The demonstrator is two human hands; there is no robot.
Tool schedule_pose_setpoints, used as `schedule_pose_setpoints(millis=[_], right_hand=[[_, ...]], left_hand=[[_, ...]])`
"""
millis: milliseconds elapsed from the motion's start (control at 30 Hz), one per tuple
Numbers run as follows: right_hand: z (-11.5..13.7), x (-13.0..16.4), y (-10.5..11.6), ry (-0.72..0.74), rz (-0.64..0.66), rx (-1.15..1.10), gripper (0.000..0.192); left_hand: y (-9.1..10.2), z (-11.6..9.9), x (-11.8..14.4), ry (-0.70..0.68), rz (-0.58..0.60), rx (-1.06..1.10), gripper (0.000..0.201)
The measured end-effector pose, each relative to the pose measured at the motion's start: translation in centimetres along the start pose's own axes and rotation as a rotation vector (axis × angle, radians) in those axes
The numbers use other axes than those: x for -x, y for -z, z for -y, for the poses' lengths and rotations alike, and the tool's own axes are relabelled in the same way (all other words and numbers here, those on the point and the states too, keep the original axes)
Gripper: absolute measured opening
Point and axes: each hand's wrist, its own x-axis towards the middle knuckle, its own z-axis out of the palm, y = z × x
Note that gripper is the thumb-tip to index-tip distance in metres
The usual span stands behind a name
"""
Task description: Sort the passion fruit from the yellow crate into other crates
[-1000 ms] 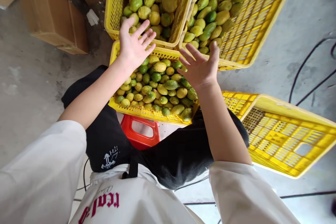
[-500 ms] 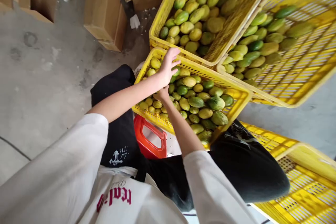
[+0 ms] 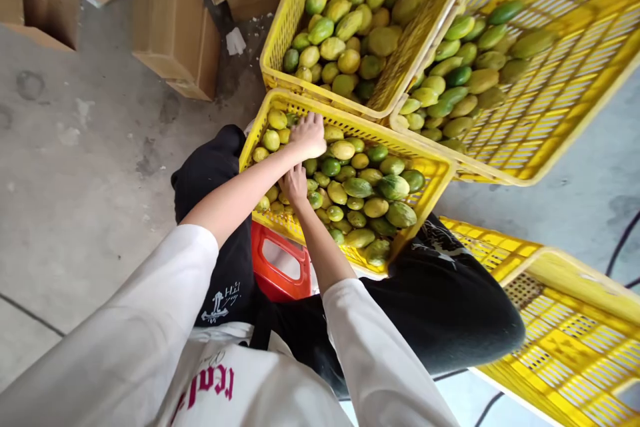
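Your left hand (image 3: 309,135) lies knuckles-up on the green-yellow fruits (image 3: 350,177) by the yellow slatted plastic crate's (image 3: 440,167) far rim; your right hand (image 3: 295,185) lies nearer you, both hands' fingers hidden.

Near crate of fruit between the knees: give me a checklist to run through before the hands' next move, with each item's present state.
1. Both hands inside the near crate: ok; left hand at the far side, right hand nearer the body.
2. Hands on the fruit: ok, both rest on the pile.
3. A fruit actually gripped: cannot tell, the palms face down and hide it.
4. Two far crates within view and holding fruit: ok.
5. Room in the side crate: ok, the visible part shows no fruit.
6. Red stool under the near crate: cannot tell if it bears it.
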Motion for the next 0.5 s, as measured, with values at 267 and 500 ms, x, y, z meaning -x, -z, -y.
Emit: schedule_pose_setpoints(millis=[267, 500], right_hand=[[0.5, 1.0, 1.4, -0.022, -0.02, -0.198, 0.034], [-1.0, 1.8, 1.7, -0.109, -0.134, -0.609, 0.034]], left_hand=[[-0.1, 2.7, -3.2, 0.021, 0.117, -0.362, 0.087], [-1.4, 3.5, -5.0, -0.07, 0.016, -0.28, 0.079]])
